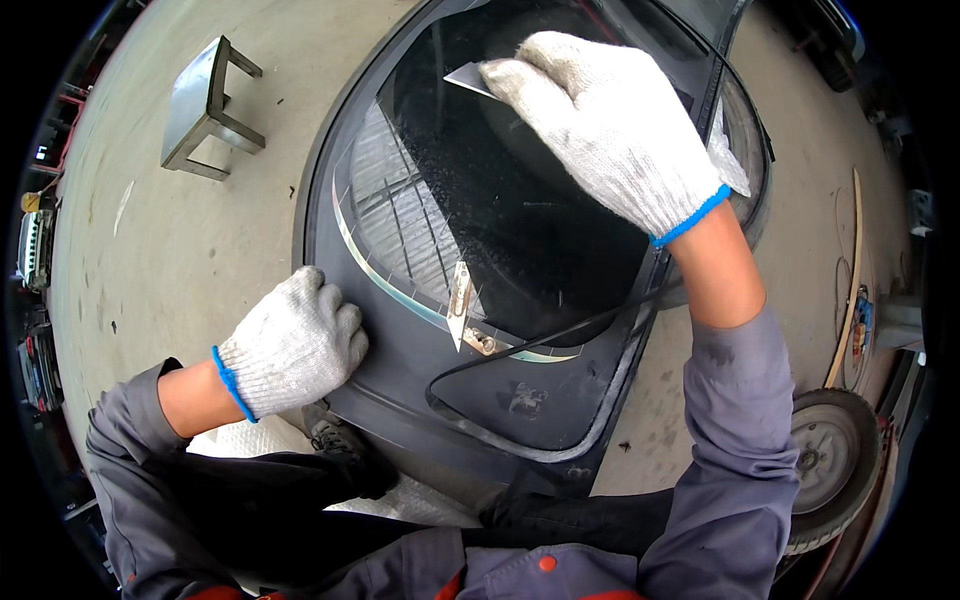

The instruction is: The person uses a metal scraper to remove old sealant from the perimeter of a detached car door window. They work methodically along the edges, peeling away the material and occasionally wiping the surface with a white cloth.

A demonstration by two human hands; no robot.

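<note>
Out on the far left, a low metal stool [193,98] stands on the concrete floor [245,225], its top a pale, shiny sheet. Moving right, here's the left hand [292,345], in a white knitted glove with a blue cuff, its fingers curled into a fist at the left edge of a big dark panel [400,365]; whether anything is tucked inside, one cannot tell. Just below it, a dark shoe [342,440] pokes out beside the panel. Across the panel now, and a pale curved strip [400,299] traces the lower left rim of a glossy dark pane [540,215], which mirrors a ribbed roof on its left side. A narrow pointed piece [459,300] lies over that strip, and a black cord [540,342] loops across to the right of it. Up top comes the centre of the action: a thin, pale blade [470,80], pinched narrowly between thumb and fingers of the gloved right hand [615,130], over the upper part of the pane, its point aimed left; contact with the surface is hard to judge. Beyond the glove sits crumpled white wrap [728,160], then low on the right a wheel [822,455], with a long wooden strip [858,235] rising behind it
</note>
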